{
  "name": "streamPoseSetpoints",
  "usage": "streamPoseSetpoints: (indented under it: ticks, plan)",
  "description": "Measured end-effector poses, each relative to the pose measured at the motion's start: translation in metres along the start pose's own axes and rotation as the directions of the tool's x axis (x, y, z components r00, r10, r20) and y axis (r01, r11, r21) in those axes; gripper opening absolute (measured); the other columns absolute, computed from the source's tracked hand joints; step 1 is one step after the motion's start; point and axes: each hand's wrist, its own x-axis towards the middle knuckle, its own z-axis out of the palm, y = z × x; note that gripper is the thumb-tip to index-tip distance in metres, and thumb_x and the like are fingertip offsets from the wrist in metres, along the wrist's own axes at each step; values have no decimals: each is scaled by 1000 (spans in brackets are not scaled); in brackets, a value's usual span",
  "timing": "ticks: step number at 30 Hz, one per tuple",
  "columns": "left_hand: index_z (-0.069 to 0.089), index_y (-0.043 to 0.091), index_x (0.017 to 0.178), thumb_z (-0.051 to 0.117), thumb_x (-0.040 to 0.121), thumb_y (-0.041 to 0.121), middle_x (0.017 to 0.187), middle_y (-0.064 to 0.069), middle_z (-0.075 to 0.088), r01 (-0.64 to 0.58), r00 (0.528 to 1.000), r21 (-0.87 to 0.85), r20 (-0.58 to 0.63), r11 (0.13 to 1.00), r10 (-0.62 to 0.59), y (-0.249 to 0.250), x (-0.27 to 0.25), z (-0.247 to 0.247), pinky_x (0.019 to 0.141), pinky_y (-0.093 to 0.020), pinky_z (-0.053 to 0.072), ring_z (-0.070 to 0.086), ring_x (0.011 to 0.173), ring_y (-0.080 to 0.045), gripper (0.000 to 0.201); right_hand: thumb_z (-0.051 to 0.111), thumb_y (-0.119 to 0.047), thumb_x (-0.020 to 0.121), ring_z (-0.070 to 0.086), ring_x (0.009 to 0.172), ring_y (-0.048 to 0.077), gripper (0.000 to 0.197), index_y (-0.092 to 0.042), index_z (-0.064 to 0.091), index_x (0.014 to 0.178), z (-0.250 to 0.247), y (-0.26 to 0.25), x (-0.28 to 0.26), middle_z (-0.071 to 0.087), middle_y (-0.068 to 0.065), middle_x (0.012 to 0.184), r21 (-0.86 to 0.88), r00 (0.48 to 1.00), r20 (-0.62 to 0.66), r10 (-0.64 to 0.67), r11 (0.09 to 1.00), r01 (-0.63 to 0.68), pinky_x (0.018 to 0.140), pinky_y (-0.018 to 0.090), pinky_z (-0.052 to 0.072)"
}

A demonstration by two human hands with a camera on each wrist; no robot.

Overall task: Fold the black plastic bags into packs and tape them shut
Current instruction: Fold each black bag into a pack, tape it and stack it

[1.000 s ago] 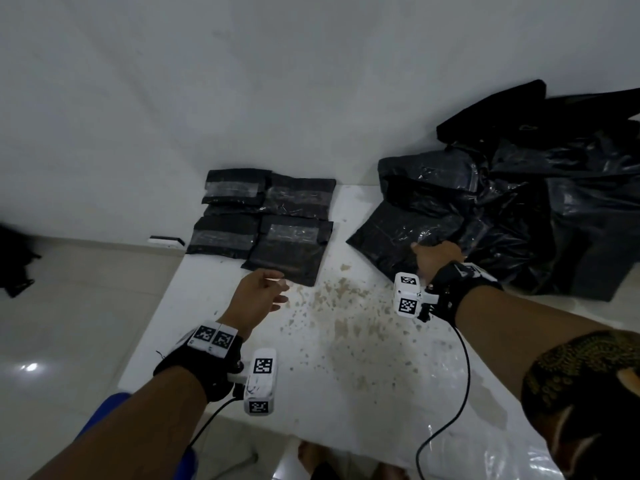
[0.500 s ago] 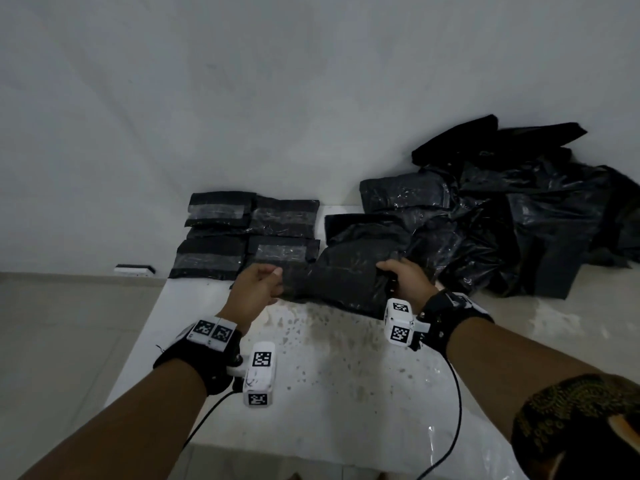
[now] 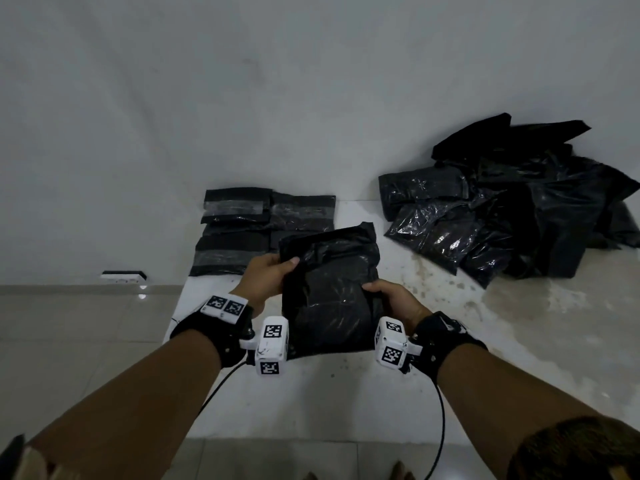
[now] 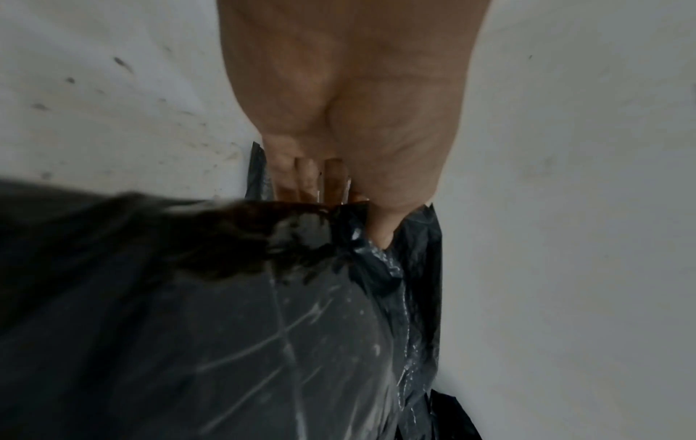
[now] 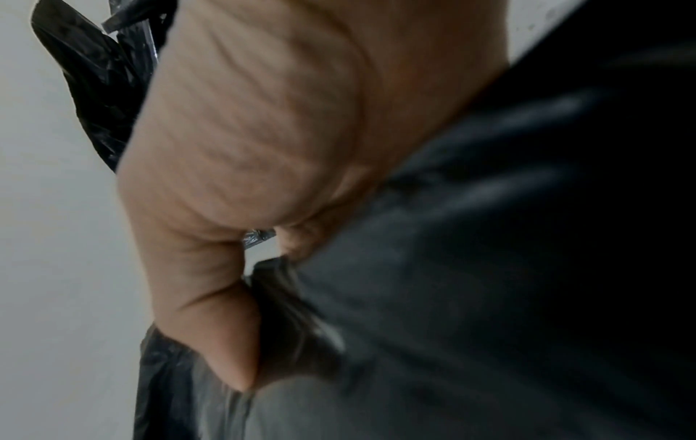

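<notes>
Left hand: your left hand point(image 3: 268, 278) grips the bag's left edge up near its far corner, thumb on top, fingers point(image 4: 305, 175) curled underneath and pinching the plastic.
Right hand: your right hand point(image 3: 393, 299) clamps the right edge lower down, thumb pressed over the rim, fingers wrapped under it.
Bag in hand: the black plastic bag point(image 3: 329, 292) hangs between your two hands, held up over the near middle of the bench point(image 3: 346, 403), its far end tipped away from you.
Look of it: glossy, crumpled, bulging in the middle with loose creases; it is roughly folded into a rectangle but nowhere near flat, and no tape is on it yet.
Risk, slip: that film looks slick, so I'd say a loosened thumb lets a layer slide out and the fold springs open.
Risk, trapped air: the puffed centre suggests air inside; fold over it and the pack will likely bulge and fight the tape.
Risk, dirt: the bench top is stained and speckled, so grit could cling to the plastic and weaken any tape.
Finished packs: the taped packs point(image 3: 263, 230) lie flat beyond your left hand, by the wall.
Waiting pile: the loose bags point(image 3: 502, 216) heap up far right.
</notes>
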Motion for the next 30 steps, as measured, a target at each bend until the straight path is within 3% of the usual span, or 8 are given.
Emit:
streamPoseSetpoints:
  ticks: [6, 13, 15, 17, 20, 23, 26, 30]
  plan:
    - [59, 7, 100, 53, 101, 22, 89, -9, 64, 42, 999, 20, 15, 999, -43, -8, 7, -30, 62, -27, 53, 63, 76, -19, 16, 64, -18, 73, 57, 108, 38, 64, 5, 56, 133, 14, 24, 2, 52, 27, 137, 34, 999, -16, -31, 999, 32, 112, 54, 36]
    - [61, -1, 95, 48, 103, 23, 89, -16, 61, -45, 994, 95, -96, 994, 54, -27, 15, -39, 65, -32, 48, 58, 83, -27, 29, 64, -17, 72, 63, 104, 37, 57, 1, 63, 126, 24, 44, -3, 63, 23, 123, 2, 1000, -12, 4, 1000, -4, 104, 49, 45]
    - [64, -1, 97, 49, 102, 30, 94, -11, 68, -39, 993, 36, -106, 999, 43, -31, 12, -35, 69, -33, 50, 63, 87, -26, 34, 67, -18, 70, 61, 109, 38, 61, 1, 62, 128, 24, 48, -4, 61, 24, 125, 1, 1000, -26, 10, 1000, -10, 108, 52, 41]
    - [70, 10, 103, 54, 97, 44, 100, -5, 74, 56, 998, -61, -21, 997, -57, -34, 5, -31, 81, -36, 55, 69, 92, -22, 38, 70, -19, 69, 53, 121, 42, 67, 1, 58, 132, 23, 50, -6, 55, 25, 135, 14, 1000, -25, 11, 1000, -11, 112, 56, 35]
    - [71, 18, 108, 64, 88, 53, 101, 0, 76, 151, 979, -1, 141, 989, -149, -39, -8, -27, 81, -34, 55, 70, 95, -19, 41, 70, -20, 72, 44, 133, 46, 66, -3, 57, 135, 21, 49, -9, 50, 25, 142, 31, 1000, -28, -3, 1000, 4, 114, 59, 32]
    - [68, 18, 113, 68, 90, 36, 108, 2, 75, 94, 964, 37, 248, 995, -100, -45, -14, -23, 77, -26, 55, 71, 99, -15, 29, 68, -21, 76, 53, 125, 42, 62, -3, 57, 135, 20, 48, -10, 54, 24, 139, 49, 999, -22, -26, 998, 27, 112, 54, 36]
    - [68, 15, 116, 66, 92, 28, 109, 1, 74, 21, 963, 69, 268, 997, -39, -47, -13, -20, 82, -27, 56, 70, 102, -15, 27, 63, -38, 92, 54, 127, 37, 55, -4, 57, 136, 16, 49, -6, 57, 21, 137, 121, 998, -13, -62, 991, 63, 114, 51, 36]
    - [68, 14, 117, 69, 90, 27, 111, 0, 73, -52, 958, 154, 285, 987, 6, -46, -9, -16, 90, -31, 55, 70, 103, -16, 30, 78, -59, 73, 62, 118, 35, 70, -10, 69, 122, 11, 36, -1, 67, 15, 124, -6, 979, -161, -125, 992, 126, 108, 51, 44]
